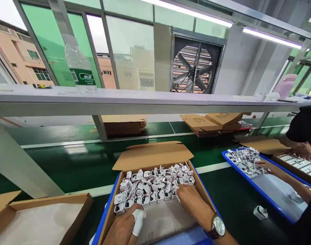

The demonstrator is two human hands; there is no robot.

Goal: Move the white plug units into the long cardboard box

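Head view: nearest, the left hand [127,224] curls its fingers beside the near left white cases [155,185], and the right hand [192,204], a watch [218,226] on its wrist, bends its fingers against those at the right; whether either grips one I cannot tell. The cases stand in rows across the far part of an open cardboard box [201,190] set in a blue tray [108,207]. To the right are a loose case [260,212] and another tray [275,185] with a co-worker's hand [264,165], and farther off, a shelf [145,97] bears a bottle [80,66].
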